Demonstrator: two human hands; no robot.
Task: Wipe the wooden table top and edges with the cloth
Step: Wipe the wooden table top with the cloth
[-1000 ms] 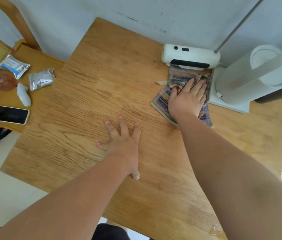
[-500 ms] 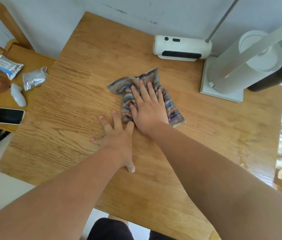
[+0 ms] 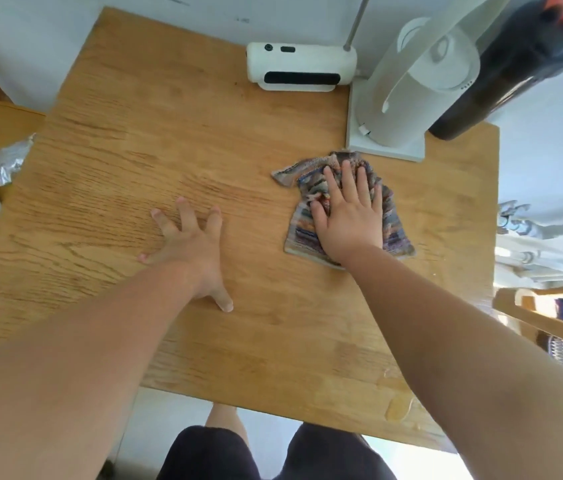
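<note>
- While the right hand (image 3: 349, 216) lay flat with fingers spread, pressing the striped cloth (image 3: 396, 233) onto the wooden bench (image 3: 176, 133) without gripping it, the cloth sat at about three o'clock from the bench's middle, just short of the white stand base (image 3: 385, 147).
- And the left hand (image 3: 192, 244) was splayed too, palm down on bare wood at nine o'clock from the cloth, grasping nothing, apparently just bracing.
- Danger number one, by my reading: a push toward twelve o'clock could have run the cloth into that base and jolted the tall white device, which looked top-heavy.
- Next to it at one o'clock stood a dark bottle (image 3: 501, 74) close to the bench's far corner; a knock there might have tipped it.
- The small white gadget (image 3: 302, 65) at the far edge, near the wall, could have been shoved by a wide sweep.
- Watch the cloth itself: one corner (image 3: 285, 174) was bunched and trailing at ten o'clock, so under an open palm it could have folded and skipped patches.
- A wet-looking puddle (image 3: 399, 408) sat at the near edge, around five o'clock; an arm dragged through it would likely have smeared it.
- Edges looked not yet wiped, as far as could be judged.
</note>
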